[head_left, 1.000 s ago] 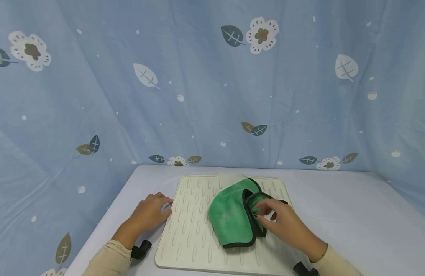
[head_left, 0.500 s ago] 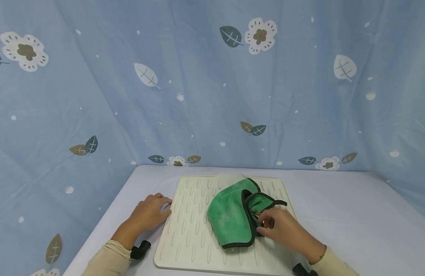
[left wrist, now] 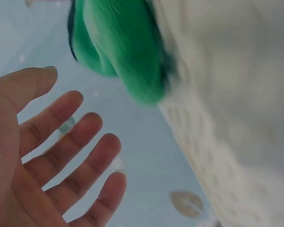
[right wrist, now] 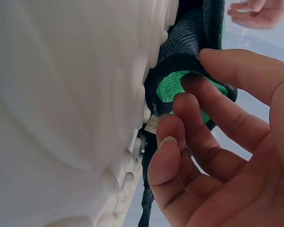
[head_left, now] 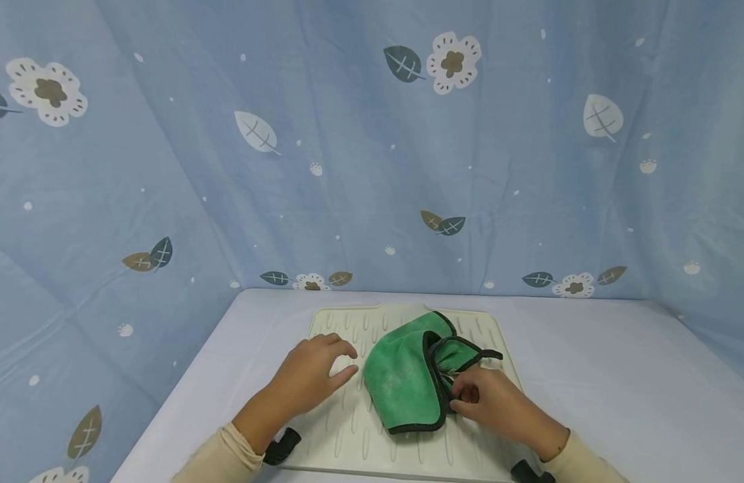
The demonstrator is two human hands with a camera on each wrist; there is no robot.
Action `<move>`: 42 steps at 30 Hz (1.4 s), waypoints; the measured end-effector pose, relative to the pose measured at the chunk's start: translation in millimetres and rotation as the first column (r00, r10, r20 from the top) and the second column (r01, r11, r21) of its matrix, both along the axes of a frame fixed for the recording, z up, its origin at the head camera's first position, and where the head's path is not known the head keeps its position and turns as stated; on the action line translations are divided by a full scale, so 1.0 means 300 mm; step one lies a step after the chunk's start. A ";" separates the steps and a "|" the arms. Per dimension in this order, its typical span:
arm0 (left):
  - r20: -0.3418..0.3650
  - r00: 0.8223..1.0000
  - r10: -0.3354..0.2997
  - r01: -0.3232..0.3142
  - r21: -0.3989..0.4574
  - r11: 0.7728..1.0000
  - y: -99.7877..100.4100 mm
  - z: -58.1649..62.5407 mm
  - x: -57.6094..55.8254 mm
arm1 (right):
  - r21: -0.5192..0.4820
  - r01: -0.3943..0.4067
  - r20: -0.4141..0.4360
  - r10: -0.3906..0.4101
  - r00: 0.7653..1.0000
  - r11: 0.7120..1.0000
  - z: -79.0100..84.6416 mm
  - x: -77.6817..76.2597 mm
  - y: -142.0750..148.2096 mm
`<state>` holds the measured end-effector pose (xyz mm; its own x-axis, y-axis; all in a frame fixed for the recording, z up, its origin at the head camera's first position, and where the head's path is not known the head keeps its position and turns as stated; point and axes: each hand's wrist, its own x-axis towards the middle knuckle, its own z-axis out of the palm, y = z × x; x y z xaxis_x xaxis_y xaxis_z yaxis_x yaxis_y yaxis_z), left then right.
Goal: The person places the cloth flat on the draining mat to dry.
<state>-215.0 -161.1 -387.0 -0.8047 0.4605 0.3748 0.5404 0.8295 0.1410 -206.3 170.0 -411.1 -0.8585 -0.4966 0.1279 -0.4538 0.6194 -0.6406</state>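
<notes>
head: on the person's head, set back, facing forward and down at mat (head_left: pixel 347 446) and curtain (head_left: pixel 372 161) | left wrist: close by left hand (left wrist: pixel 47 165), rolled, mat at picture right | right wrist: close by right hand (right wrist: pixel 227 146), rolled, mat at picture left | shared by all: green cloth (head_left: pixel 402 382), mat

The cloth (head_left: pixel 400 382) lay on the mat (head_left: pixel 402 457).
The mat lay on the counter (head_left: pixel 613 376) before the curtain (head_left: pixel 359 188), left fingers (left wrist: pixel 91 168) left of the cloth, right fingers (right wrist: pixel 225 109) at its right side.
</notes>
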 end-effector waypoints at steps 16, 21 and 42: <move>0.089 0.969 -0.232 0.245 -0.208 0.947 0.235 0.000 0.062 | 0.015 -0.015 0.028 0.014 0.999 1.000 -0.008 -0.003 0.006; 0.073 0.969 -0.237 0.248 -0.259 0.933 0.248 -0.012 0.067 | 0.022 -0.016 0.032 0.016 0.999 1.000 -0.006 -0.005 0.006; 0.068 0.963 -0.259 0.268 -0.198 0.943 0.245 -0.025 0.064 | 0.024 -0.046 -0.020 0.046 0.999 0.999 0.004 -0.001 0.014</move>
<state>-195.7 -87.6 -394.5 -0.6567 0.7212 0.2206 0.7408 0.6716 0.0098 -206.6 174.3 -410.0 -0.8320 -0.5386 0.1328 -0.4948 0.6122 -0.6167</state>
